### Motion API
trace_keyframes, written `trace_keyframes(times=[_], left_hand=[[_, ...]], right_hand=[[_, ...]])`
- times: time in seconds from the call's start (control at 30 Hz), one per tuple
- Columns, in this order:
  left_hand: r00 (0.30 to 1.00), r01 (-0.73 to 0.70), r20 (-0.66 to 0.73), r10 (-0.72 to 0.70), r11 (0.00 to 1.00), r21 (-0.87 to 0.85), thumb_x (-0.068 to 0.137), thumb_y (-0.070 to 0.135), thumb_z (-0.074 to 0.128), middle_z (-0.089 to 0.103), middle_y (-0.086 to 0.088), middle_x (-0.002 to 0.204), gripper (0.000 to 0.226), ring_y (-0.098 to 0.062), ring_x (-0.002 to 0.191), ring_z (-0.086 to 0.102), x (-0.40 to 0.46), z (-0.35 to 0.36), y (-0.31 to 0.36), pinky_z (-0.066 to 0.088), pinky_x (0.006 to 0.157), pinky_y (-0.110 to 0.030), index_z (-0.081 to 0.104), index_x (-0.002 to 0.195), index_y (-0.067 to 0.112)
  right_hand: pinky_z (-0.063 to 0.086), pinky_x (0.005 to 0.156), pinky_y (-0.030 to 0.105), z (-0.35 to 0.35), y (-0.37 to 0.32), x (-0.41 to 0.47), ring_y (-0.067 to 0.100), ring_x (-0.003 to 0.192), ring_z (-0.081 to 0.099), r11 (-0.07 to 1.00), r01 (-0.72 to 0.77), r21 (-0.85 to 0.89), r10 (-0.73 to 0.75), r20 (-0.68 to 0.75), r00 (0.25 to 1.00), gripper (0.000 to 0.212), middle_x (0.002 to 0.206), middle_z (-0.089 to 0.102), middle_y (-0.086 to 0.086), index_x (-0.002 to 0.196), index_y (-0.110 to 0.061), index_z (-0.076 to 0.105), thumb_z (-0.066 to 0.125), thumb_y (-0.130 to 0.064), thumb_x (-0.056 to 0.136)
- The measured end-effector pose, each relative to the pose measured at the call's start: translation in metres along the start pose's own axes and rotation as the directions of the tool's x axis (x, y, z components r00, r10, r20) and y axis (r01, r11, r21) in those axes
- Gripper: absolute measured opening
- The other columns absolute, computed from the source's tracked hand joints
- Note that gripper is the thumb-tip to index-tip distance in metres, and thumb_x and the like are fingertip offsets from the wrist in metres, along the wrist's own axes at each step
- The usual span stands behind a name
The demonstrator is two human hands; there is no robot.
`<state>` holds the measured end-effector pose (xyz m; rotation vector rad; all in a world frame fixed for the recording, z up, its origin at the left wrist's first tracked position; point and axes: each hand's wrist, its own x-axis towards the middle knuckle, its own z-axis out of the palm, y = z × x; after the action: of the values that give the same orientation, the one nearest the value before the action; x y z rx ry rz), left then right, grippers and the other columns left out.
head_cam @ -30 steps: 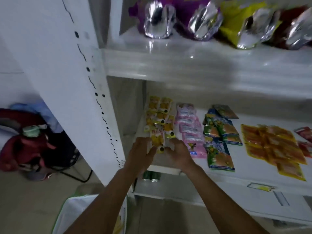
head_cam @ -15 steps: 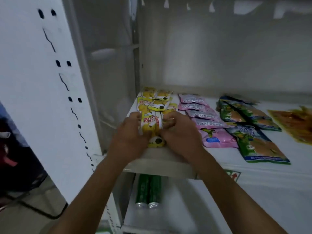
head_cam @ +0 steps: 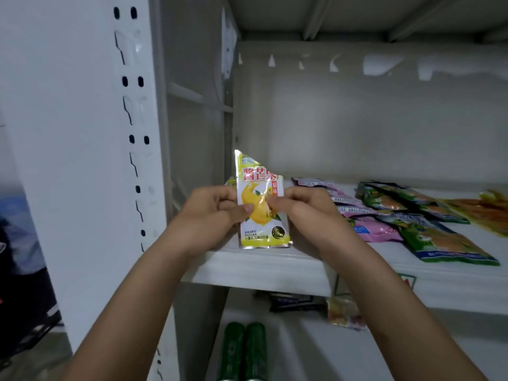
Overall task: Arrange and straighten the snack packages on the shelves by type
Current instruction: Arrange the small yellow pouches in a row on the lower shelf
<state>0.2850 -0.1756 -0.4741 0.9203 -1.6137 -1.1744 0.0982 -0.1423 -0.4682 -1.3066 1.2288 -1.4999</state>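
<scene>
Standing upright above the shelf's (head_cam: 264,268) front-left corner, a yellow mango snack packet (head_cam: 261,204) is pinched at both side edges: left hand (head_cam: 209,215) fingers clamped on its left edge, right hand (head_cam: 308,213) fingers on its right. Pink packets (head_cam: 368,229) lie flat just right of it, green packets (head_cam: 439,240) beyond, orange packets (head_cam: 483,210) toward the right edge. Two green cans (head_cam: 244,350) rest on the shelf below.

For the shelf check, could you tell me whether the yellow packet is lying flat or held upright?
Upright: both hands pinch the yellow packet above the shelf.
</scene>
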Motion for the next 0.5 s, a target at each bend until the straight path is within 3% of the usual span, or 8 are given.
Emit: trace_keyframes(times=[0.1,0.13,0.2,0.23,0.3,0.4,0.5], left_hand=[[0.998,-0.016,0.064,0.017,1.000,-0.012,0.099,0.011,0.068,0.067,-0.041,0.109,0.023,-0.032,0.087,0.062,-0.004,0.008,0.007,0.048,0.078,-0.036,0.068,0.110,-0.009],[0.996,-0.013,0.088,0.014,1.000,-0.005,0.100,0.010,0.067,0.072,-0.034,0.108,0.020,-0.034,0.090,0.070,-0.004,0.011,0.008,0.054,0.081,-0.033,0.070,0.111,-0.006],[0.987,0.008,0.163,-0.001,0.999,-0.039,0.099,0.009,0.067,0.078,-0.020,0.110,0.020,-0.038,0.107,0.074,0.001,0.015,0.007,0.058,0.097,-0.041,0.073,0.115,-0.001],[0.981,0.018,0.192,-0.004,0.998,-0.066,0.098,0.008,0.067,0.079,-0.017,0.111,0.021,-0.036,0.109,0.075,0.003,0.016,0.007,0.059,0.097,-0.042,0.074,0.116,0.000],[0.976,0.014,0.217,-0.004,0.999,-0.045,0.098,0.009,0.067,0.080,-0.012,0.108,0.019,-0.026,0.101,0.078,0.004,0.013,0.009,0.061,0.081,-0.029,0.076,0.113,0.001],[0.981,0.005,0.192,-0.013,0.999,0.044,0.099,0.022,0.068,0.081,-0.011,0.099,0.020,-0.018,0.076,0.075,0.001,0.007,0.007,0.051,0.057,-0.020,0.079,0.106,0.006],[0.987,-0.032,0.163,0.008,0.988,0.149,0.098,0.036,0.068,0.080,-0.015,0.096,0.027,-0.039,0.070,0.061,0.003,0.001,0.003,0.045,0.064,-0.033,0.079,0.102,0.011]], right_hand=[[0.059,0.087,0.068,-0.005,0.004,-0.003,0.042,0.088,0.075,1.000,0.003,-0.013,-0.003,0.002,1.000,0.022,0.100,0.073,0.033,0.083,0.003,0.074,0.068,-0.010,0.100],[0.057,0.086,0.070,-0.007,0.006,-0.003,0.040,0.085,0.073,1.000,0.005,-0.008,-0.005,-0.010,1.000,0.022,0.099,0.072,0.034,0.083,0.001,0.075,0.068,-0.011,0.100],[0.055,0.086,0.072,-0.010,0.007,-0.003,0.039,0.083,0.071,1.000,0.026,0.011,-0.025,-0.022,0.999,0.022,0.098,0.072,0.035,0.085,0.001,0.075,0.070,-0.015,0.100],[0.055,0.087,0.074,-0.010,0.007,-0.004,0.039,0.083,0.070,0.999,0.035,0.032,-0.035,-0.020,0.999,0.024,0.099,0.071,0.036,0.084,0.002,0.074,0.072,-0.017,0.098],[0.058,0.087,0.070,-0.007,0.003,-0.006,0.038,0.082,0.071,0.996,0.042,0.074,-0.040,-0.027,0.999,0.030,0.100,0.070,0.038,0.084,0.009,0.068,0.074,-0.017,0.098],[0.064,0.078,0.049,-0.005,-0.003,-0.004,0.032,0.078,0.074,0.993,0.043,0.106,-0.045,0.017,0.999,0.034,0.090,0.072,0.032,0.078,0.010,0.061,0.072,-0.015,0.097],[0.066,0.080,0.044,-0.003,-0.012,-0.002,0.035,0.090,0.078,0.973,-0.032,0.227,-0.003,0.150,0.989,0.029,0.105,0.077,0.024,0.104,0.016,0.066,0.067,-0.013,0.100]])
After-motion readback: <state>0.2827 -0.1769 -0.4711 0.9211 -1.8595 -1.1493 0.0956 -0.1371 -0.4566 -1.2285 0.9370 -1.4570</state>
